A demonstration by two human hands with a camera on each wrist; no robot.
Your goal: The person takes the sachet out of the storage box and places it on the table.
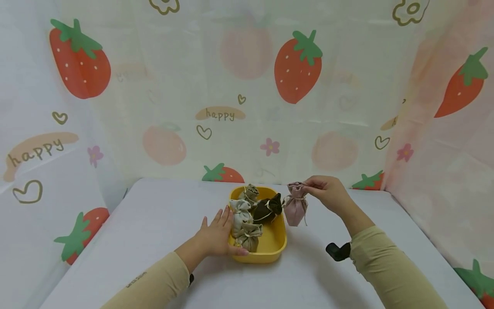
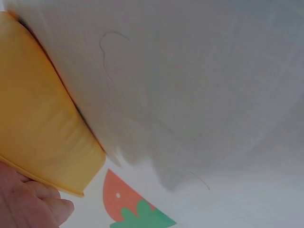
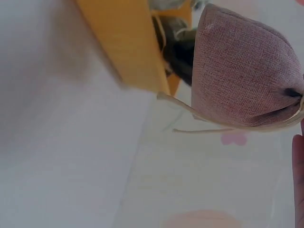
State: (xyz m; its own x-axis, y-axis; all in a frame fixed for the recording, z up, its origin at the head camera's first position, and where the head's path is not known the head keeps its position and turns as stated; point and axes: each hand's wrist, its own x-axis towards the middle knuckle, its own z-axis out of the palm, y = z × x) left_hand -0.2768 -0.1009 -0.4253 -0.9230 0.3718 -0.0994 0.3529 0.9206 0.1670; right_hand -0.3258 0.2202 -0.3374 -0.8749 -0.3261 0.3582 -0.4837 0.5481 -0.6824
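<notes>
Khaki sleeves reach in nearest the camera, one from each side. Behind them hangs a pale cloth backdrop printed with strawberries, flowers, hearts and the word "happy". Below it spreads a white counter, bearing a yellow box near its middle. The left hand lies against the box's left side with fingers straight and slightly spread, its thumb over the near rim. The right hand pinches the gathered top of a pink bag, which hangs upright just right of the box, above the counter. Inside the box sit a dark bag, tipped over on the right, a white bag at the left, and two tan bags, one at the far end and one at the near end. Thin pale cords tie the bags' necks.
</notes>
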